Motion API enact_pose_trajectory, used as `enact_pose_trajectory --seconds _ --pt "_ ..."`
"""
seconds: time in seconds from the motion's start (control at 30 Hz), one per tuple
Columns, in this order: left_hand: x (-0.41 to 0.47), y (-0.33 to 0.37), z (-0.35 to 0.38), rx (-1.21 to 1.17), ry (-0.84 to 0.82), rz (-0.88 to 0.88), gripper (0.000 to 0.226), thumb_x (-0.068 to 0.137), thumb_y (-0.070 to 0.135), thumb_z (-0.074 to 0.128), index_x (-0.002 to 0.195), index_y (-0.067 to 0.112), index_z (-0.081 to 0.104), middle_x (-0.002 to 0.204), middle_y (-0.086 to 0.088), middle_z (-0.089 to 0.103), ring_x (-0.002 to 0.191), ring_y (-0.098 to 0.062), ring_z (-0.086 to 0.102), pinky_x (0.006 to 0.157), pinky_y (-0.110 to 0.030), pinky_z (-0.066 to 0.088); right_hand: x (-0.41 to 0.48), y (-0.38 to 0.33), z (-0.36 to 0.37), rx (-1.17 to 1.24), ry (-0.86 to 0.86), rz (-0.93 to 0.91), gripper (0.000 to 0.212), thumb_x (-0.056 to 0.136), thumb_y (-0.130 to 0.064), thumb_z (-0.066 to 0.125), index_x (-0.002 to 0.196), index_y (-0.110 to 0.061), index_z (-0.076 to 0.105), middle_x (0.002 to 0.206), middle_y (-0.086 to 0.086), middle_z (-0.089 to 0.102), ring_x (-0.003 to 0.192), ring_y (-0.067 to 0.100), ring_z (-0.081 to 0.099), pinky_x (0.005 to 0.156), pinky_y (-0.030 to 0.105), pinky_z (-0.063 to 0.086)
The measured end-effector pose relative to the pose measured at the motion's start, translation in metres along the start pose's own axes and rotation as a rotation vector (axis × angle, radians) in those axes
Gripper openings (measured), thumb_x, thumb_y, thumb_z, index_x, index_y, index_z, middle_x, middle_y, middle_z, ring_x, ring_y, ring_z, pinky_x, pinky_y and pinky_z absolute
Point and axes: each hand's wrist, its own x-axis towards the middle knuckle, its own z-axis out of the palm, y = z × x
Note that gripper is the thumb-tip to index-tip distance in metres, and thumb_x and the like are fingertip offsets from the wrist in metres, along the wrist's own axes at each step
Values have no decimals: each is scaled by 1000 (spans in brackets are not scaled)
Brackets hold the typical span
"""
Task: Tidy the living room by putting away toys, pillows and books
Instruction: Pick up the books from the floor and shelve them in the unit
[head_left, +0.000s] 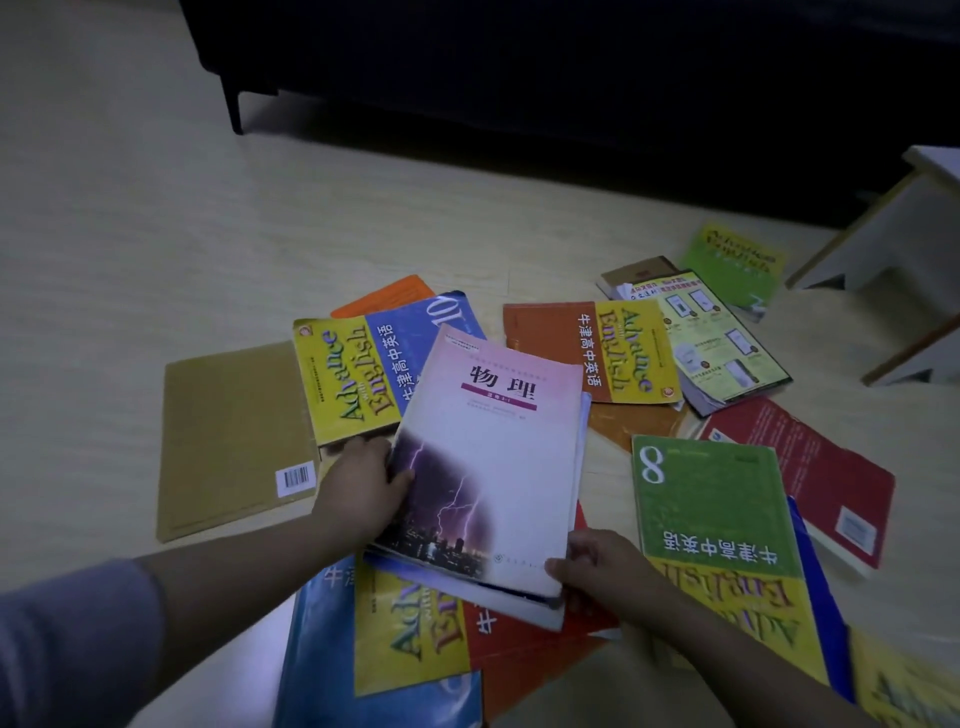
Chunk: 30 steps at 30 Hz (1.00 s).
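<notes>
Several textbooks lie scattered on the pale wooden floor. A pink physics book with a lightning picture (488, 467) tops a small stack, held just above the other books. My left hand (363, 488) grips the stack's left edge, thumb on the cover. At the near right corner my right hand (597, 566) holds it with the thumb on top. A green number 8 English book (711, 519) lies to the right, a blue and yellow English book (363, 364) behind, an orange one (587, 348) at the back right.
A brown book (234, 436) lies face down on the left. A red book (826, 467), a leaflet (717, 338) and a small green book (737, 260) lie far right. A dark sofa (519, 62) stands behind; a white stool (893, 249) is at the right edge.
</notes>
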Motion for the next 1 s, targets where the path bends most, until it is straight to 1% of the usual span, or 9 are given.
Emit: enact_pose_trajectory --seconds 0.1,0.23,0.37,0.43,0.5,0.7,0.87,0.93,1.0 --pt "7 6 3 60 21 26 31 89 30 62 109 8 54 106 -14 49 102 -33 50 86 -36 38 10 7 -10 -238 142 25 34 91 -41 59 63 -22 54 56 -8 57 53 -2 51 51 14 34" --pt "21 17 2 -90 -34 -32 23 93 30 55 88 9 48 95 -13 53 90 -32 53 68 -32 32 36 11 -20 -92 310 105 26 93 -41 56 96 -15 56 89 -1 56 85 17 56 69 27 37" --pt "34 26 2 -212 -44 -146 33 96 28 52 73 10 38 80 -16 54 88 -37 56 62 -32 29 61 0 -23 22 287 159 38 95 -41 52 71 -15 40 73 0 40 67 13 42 59 26 28" --pt "37 29 3 -265 -48 -176 29 96 28 52 79 6 42 89 -24 58 91 -39 57 64 -32 31 74 0 -21 163 247 216 45 92 -48 54 98 -3 56 99 10 56 90 20 56 72 28 38" --pt "38 30 6 -304 -68 -172 30 95 28 52 78 5 45 84 -21 56 89 -38 58 66 -35 35 83 0 -18 307 257 265 64 86 -50 60 126 -1 52 125 11 57 111 27 57 87 32 45" --pt "35 42 11 -400 -22 -189 38 95 26 52 61 10 45 58 -4 47 62 -24 46 55 -30 30 80 5 -15 621 326 221 58 69 -43 67 115 -7 62 107 11 69 92 28 69 84 44 56" --pt "38 57 11 -509 8 -233 31 80 31 69 71 3 59 63 -6 50 61 -23 46 54 -30 33 67 3 -12 587 426 142 62 59 -42 63 114 -12 62 105 6 70 94 26 68 88 48 54" --pt "36 66 12 -550 -97 -209 14 83 20 68 74 12 63 63 -3 57 57 -17 52 49 -22 39 59 2 -16 553 485 113 47 71 -32 66 114 -12 62 105 6 70 95 26 67 88 46 54" --pt "31 70 15 -603 -149 -179 10 86 11 65 95 12 69 81 -8 69 70 -21 63 64 -25 51 52 4 -22 572 539 107 23 85 -14 63 108 -10 64 103 9 70 93 27 67 87 45 54"
